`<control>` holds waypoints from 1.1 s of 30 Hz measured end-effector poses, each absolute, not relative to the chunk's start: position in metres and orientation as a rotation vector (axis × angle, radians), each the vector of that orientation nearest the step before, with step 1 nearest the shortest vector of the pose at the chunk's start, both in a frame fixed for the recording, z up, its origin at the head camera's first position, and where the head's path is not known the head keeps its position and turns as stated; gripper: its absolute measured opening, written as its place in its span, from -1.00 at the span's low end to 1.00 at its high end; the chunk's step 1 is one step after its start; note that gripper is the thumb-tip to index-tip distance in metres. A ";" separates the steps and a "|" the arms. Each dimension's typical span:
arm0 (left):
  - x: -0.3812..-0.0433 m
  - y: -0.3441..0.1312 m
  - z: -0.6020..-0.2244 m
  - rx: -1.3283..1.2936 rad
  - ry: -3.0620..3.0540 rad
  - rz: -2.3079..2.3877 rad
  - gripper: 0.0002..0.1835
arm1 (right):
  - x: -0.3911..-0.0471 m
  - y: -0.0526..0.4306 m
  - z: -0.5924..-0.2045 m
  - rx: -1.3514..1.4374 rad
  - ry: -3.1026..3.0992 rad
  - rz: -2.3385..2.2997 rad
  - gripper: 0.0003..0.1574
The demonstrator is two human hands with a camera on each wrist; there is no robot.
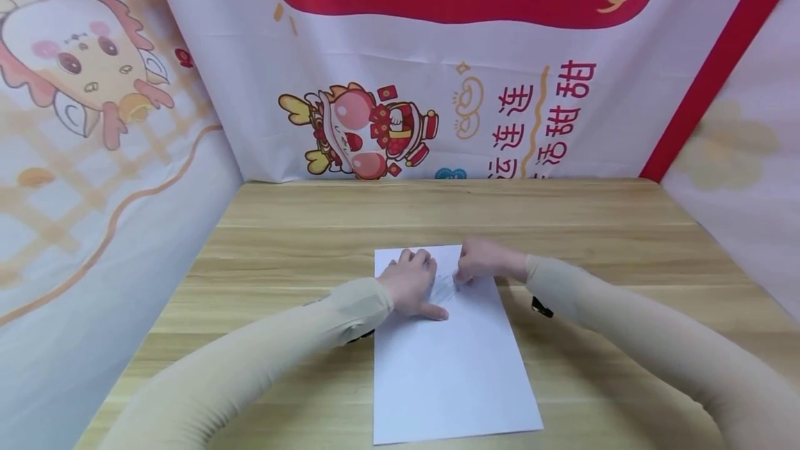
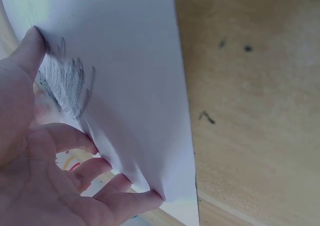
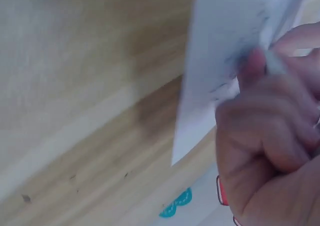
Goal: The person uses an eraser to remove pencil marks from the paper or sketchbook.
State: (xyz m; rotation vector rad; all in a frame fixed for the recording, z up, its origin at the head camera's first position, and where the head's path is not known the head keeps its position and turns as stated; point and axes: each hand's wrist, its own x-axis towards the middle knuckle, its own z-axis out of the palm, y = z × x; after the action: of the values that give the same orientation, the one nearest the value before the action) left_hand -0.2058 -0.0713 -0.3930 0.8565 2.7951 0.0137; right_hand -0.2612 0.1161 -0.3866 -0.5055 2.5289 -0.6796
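A white sheet of paper (image 1: 453, 380) lies lengthwise on the wooden table. Near its far end is a patch of grey pencil shading (image 2: 65, 86), smudged in the middle. My left hand (image 1: 409, 285) presses on the sheet just left of the shading, fingers and thumb spread with the tips on the paper. On the right side of the patch, my right hand (image 1: 487, 260) has its fingers curled and pinches a small white eraser (image 3: 274, 64), mostly hidden by the fingers. Dark crumbs (image 3: 220, 88) dot the paper beside the fingertips.
The wooden tabletop (image 1: 300, 248) surrounds the sheet, with a few dark crumbs (image 2: 207, 117) on it. A printed cloth backdrop (image 1: 387, 40) hangs behind the far edge, and a patterned cloth (image 1: 125, 193) stands along the left.
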 end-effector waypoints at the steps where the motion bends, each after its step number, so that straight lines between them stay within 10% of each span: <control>1: -0.206 -0.071 -0.394 0.857 2.791 0.012 0.09 | -0.259 0.116 -0.386 -0.496 2.505 -0.656 -0.76; 33: -0.209 -0.070 -0.393 0.843 2.783 -0.026 0.11 | -0.260 0.116 -0.381 -0.587 2.468 -0.604 -0.77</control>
State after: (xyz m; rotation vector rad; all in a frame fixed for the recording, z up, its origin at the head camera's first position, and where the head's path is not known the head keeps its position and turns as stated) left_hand -0.2086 -0.0704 -0.3929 0.8431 2.7826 -0.0259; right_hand -0.2601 0.1164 -0.3815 -0.5865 2.4683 -0.6036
